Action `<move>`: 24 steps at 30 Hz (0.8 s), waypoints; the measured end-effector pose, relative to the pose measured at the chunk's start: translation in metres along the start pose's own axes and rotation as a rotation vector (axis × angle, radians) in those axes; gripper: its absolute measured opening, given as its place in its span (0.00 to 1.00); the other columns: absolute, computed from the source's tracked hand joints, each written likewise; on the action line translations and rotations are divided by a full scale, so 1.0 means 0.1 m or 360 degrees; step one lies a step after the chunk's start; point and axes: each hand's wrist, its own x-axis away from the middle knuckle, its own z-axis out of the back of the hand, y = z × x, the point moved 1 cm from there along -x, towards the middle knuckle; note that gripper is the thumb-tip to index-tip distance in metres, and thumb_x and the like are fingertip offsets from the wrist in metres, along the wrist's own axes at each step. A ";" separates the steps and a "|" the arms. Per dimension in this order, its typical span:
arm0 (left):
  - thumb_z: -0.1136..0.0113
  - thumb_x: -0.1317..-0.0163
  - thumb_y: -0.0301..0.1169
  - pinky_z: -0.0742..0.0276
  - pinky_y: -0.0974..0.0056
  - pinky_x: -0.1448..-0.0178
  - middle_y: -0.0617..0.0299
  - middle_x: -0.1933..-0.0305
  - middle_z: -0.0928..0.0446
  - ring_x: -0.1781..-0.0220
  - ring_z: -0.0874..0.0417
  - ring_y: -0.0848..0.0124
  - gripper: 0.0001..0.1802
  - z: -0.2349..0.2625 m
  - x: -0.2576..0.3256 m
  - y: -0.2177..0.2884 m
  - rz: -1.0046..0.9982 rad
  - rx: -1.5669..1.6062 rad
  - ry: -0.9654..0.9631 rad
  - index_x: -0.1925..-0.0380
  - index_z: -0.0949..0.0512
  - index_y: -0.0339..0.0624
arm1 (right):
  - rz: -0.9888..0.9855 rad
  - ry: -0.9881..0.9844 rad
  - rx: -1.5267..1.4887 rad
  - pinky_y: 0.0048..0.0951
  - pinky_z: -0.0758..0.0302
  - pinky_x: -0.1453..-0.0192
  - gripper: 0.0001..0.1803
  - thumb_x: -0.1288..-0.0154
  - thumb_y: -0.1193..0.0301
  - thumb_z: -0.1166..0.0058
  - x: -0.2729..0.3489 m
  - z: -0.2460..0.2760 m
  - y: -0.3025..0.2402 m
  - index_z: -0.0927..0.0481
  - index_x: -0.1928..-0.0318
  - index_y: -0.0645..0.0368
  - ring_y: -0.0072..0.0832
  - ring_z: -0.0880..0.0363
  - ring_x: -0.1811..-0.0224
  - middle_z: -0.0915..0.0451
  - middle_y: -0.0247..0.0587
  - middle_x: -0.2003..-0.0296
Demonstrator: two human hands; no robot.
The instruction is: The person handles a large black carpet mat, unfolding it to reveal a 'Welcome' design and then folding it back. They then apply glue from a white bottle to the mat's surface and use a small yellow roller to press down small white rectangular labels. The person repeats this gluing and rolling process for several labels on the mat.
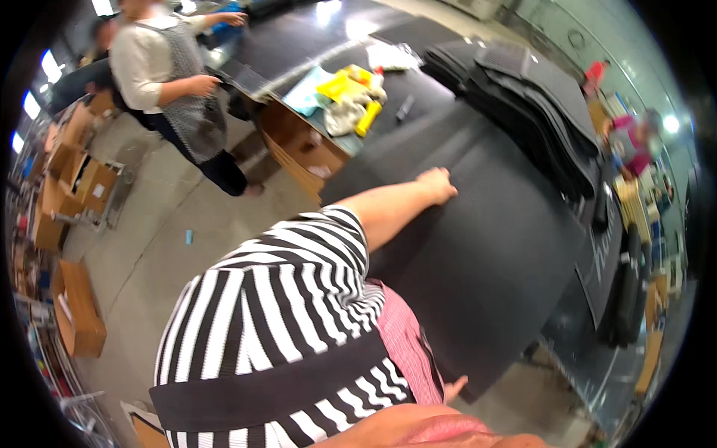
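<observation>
Head view: large black foam sheet (478,254) spread flat over tabletop (299,45), taken as landmark. Left hand (438,184) on sheet's upper surface near far-left edge, palm down, fingers curled loosely, pressing flat, gripping nothing. Right hand (453,388) at sheet's near edge, mostly hidden behind striped shirt and pink apron; only fingertips seen, touching sheet edge; can't tell how far open. Beyond sheet, far right: stack of black mats (538,104), overlapping. Beyond sheet, far left: cardboard box (302,145) w/ yellow bottles (369,117) and cloths on top. Well left of sheet: co-worker in grey apron (175,82), standing on concrete floor (149,246). Further left: more cartons (75,187).
</observation>
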 end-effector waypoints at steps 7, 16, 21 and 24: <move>0.36 0.38 0.54 0.33 0.51 0.33 0.52 0.40 0.28 0.34 0.31 0.53 0.30 -0.16 0.01 0.14 0.0094 -0.0413 0.0342 0.47 0.20 0.40 | -0.0225 -0.0110 -0.0074 0.41 0.29 0.35 0.31 0.30 0.48 0.45 -0.31 0.32 0.09 0.27 0.37 0.57 0.37 0.25 0.40 0.23 0.38 0.40; 0.44 0.35 0.59 0.49 0.47 0.24 0.50 0.27 0.37 0.25 0.41 0.54 0.33 -0.21 -0.01 0.12 0.0141 -0.0403 0.0421 0.41 0.22 0.46 | -0.0320 -0.0270 -0.0202 0.42 0.31 0.33 0.30 0.30 0.54 0.43 -0.27 0.17 0.18 0.28 0.37 0.61 0.39 0.26 0.40 0.23 0.42 0.40; 0.52 0.29 0.54 0.61 0.39 0.21 0.47 0.22 0.46 0.18 0.54 0.50 0.36 -0.33 -0.12 0.02 -0.0050 -0.0337 0.0270 0.34 0.31 0.36 | 0.0012 -0.0035 0.0105 0.41 0.31 0.32 0.32 0.28 0.54 0.45 0.00 0.00 -0.13 0.30 0.36 0.68 0.40 0.25 0.40 0.24 0.48 0.40; 0.54 0.29 0.54 0.66 0.33 0.21 0.50 0.19 0.51 0.18 0.56 0.48 0.37 -0.31 -0.01 0.03 -0.0085 -0.0388 0.0246 0.30 0.36 0.37 | 0.0267 0.0018 0.0192 0.41 0.31 0.32 0.35 0.27 0.53 0.46 0.49 -0.56 -0.57 0.32 0.35 0.73 0.39 0.26 0.40 0.25 0.50 0.39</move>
